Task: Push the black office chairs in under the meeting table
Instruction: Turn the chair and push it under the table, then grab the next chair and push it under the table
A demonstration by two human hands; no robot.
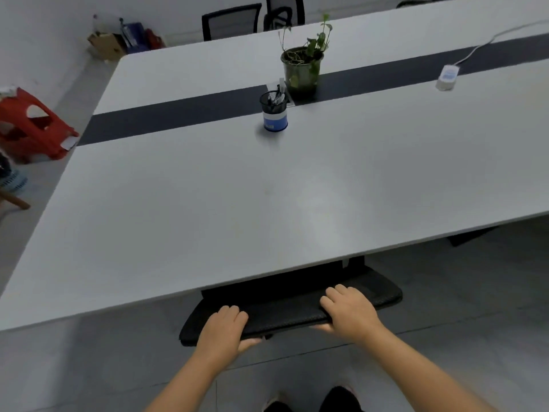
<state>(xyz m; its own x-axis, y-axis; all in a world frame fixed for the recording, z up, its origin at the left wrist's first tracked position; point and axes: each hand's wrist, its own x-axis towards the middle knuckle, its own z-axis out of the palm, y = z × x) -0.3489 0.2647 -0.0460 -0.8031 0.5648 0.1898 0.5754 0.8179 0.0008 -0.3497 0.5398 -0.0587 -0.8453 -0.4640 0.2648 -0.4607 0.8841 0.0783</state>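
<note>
Now both hands, left hand (221, 328) and right hand (350, 313), grip the chair (285, 315) backrest's top, beside the table (208, 203) edge.

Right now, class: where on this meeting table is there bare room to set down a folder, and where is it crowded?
Free: the near white half of the meeting table, between the dark centre strip and the edge above the chair back. Crowded: mid-strip, where pen holder and potted plant sit close together; farther right lies a white adapter.

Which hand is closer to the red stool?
Left. The left hand grips the chair back on the side toward the red stool; the right hand is farther.
</note>
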